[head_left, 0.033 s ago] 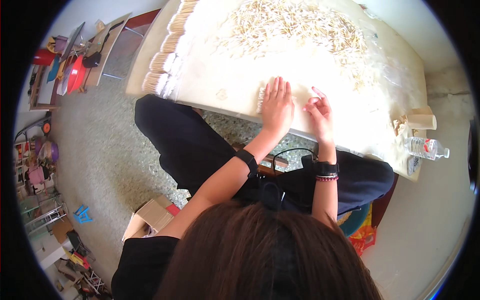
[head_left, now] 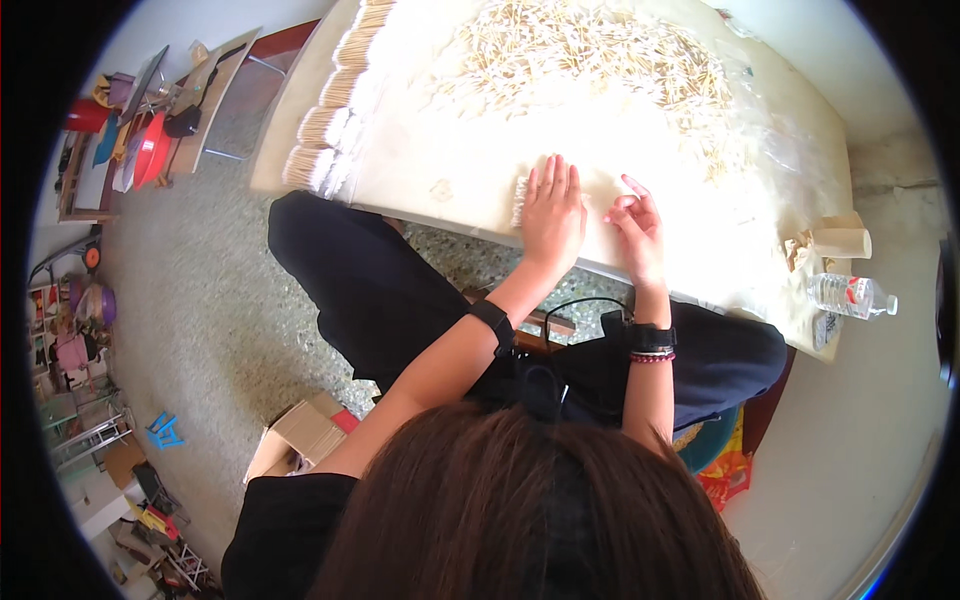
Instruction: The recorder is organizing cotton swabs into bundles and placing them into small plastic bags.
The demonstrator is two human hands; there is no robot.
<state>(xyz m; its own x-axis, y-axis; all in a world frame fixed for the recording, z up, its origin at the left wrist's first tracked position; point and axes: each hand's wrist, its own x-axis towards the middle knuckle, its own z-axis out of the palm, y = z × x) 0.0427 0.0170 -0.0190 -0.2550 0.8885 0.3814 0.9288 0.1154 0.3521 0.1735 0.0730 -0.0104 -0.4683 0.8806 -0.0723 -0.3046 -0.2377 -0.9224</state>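
My left hand (head_left: 555, 215) lies flat near the front edge of the pale table (head_left: 440, 190), its fingers straight. Along its left side shows a row of white cotton swab tips (head_left: 519, 200); the rest of that row is hidden beneath the palm. Just to the right, my right hand (head_left: 640, 225) hovers by the same edge with one finger raised and the thumb brought against a bent finger. Whatever sits in that pinch is too small to make out. Farther back spreads a loose heap of cotton swabs (head_left: 590, 50) with pale sticks.
Neat bundles of cotton swabs (head_left: 325, 125) line the table's left side. At the right edge are a clear plastic bottle (head_left: 845, 296) lying on its side and a brown paper roll (head_left: 842, 240). An opened cardboard box (head_left: 300, 435) stands on the floor, with a blue stool (head_left: 165, 430) farther left.
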